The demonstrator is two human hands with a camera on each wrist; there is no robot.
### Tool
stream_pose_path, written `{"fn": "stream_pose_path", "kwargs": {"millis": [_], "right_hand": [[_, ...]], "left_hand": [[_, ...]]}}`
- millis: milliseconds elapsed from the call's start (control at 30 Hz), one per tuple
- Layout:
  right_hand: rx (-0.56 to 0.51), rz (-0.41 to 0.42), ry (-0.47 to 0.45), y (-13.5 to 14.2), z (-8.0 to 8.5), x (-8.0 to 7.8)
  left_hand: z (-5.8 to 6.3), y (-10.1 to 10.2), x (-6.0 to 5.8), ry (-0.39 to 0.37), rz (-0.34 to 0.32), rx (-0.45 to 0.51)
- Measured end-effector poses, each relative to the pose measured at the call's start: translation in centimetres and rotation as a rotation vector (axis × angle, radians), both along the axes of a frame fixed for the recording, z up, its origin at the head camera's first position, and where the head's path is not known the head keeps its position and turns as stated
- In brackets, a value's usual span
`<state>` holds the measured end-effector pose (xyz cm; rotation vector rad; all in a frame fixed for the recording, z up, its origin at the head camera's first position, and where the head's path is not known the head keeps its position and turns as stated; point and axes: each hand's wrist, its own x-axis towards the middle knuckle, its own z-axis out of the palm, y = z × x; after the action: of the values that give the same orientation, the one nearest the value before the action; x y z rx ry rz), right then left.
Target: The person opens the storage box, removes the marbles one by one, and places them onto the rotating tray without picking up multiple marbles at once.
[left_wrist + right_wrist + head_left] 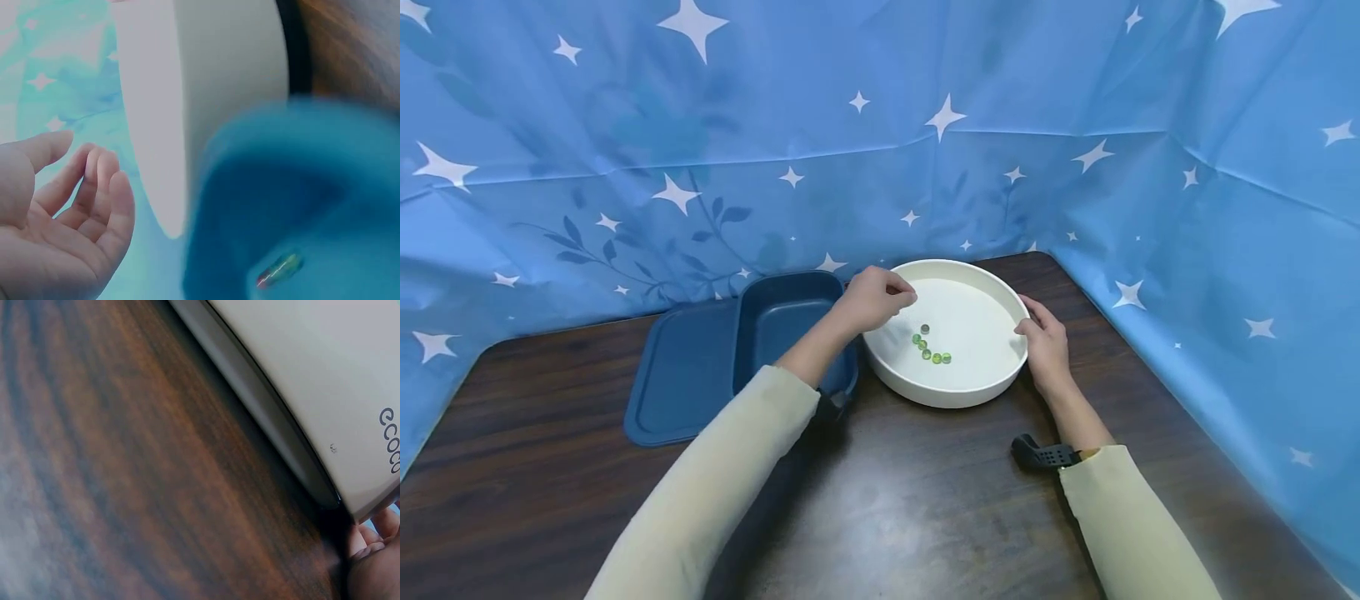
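My left hand [874,300] hovers over the left rim of a round white tray [977,321]. Its fingers are loosely bent, and the left wrist view shows nothing between the thumb and fingers of this hand [81,219]. Several green marbles [927,354] lie in a curved line on the tray floor, with a darker, greyish one [925,329] at the upper end. On the tray's right side, my right hand [1047,346] grips the rim, thumb on top. In the right wrist view only part of that hand [378,550] shows, beside the tray wall [312,381].
A dark blue rectangular box [790,321] stands left of the tray, under my left forearm. One blurred red-green marble [281,269] lies inside it. Left of the box lies a flat blue lid [688,375]. A starry blue cloth [880,200] hangs behind the wooden table [917,500].
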<state>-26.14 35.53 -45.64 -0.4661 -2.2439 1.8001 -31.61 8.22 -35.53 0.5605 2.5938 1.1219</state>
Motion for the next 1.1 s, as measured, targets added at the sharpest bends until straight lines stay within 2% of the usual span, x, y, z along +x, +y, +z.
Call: {"fn": "stream_pose_path", "kwargs": {"millis": [167,233,300,400,467,600,700,833,967,1100], "right_hand": [[0.016,0.005,-0.007,0.2,0.5,0.0],[0.024,-0.003,-0.01,0.3,0.6,-0.1],[0.024,-0.012,-0.014,0.3,0.6,-0.1],[0.023,-0.018,-0.029,0.1,0.5,0.0],[0.012,-0.017,-0.033,0.1,0.4,0.0],[0.01,-0.004,-0.035,-0.1,0.3,0.0],[0.013,0.0,-0.027,0.1,0.2,0.1],[0.018,0.004,-0.022,0.2,0.3,0.1],[0.017,0.012,-0.021,0.2,0.2,0.1],[0.013,0.021,-0.016,0.0,0.0,0.1]], "left_hand": [[2.9,-2.5,0.6,-0.068,0.014,0.043],[3.5,-3.4,0.4,-0.057,0.029,0.037],[3.6,-4.5,0.0,-0.03,0.042,0.015],[2.9,-6.5,-0.7,-0.002,0.059,-0.057],[2.0,-7.8,-1.2,0.001,0.058,-0.122],[-0.1,-9.9,-1.9,-0.056,0.026,-0.206],[-1.1,-10.6,-2.5,-0.13,-0.017,-0.189],[-1.5,-10.9,-3.1,-0.191,-0.048,-0.144],[-2.0,-10.8,-3.7,-0.171,-0.046,-0.131],[-3.2,-11.0,-4.1,-0.134,-0.054,-0.121]]}}
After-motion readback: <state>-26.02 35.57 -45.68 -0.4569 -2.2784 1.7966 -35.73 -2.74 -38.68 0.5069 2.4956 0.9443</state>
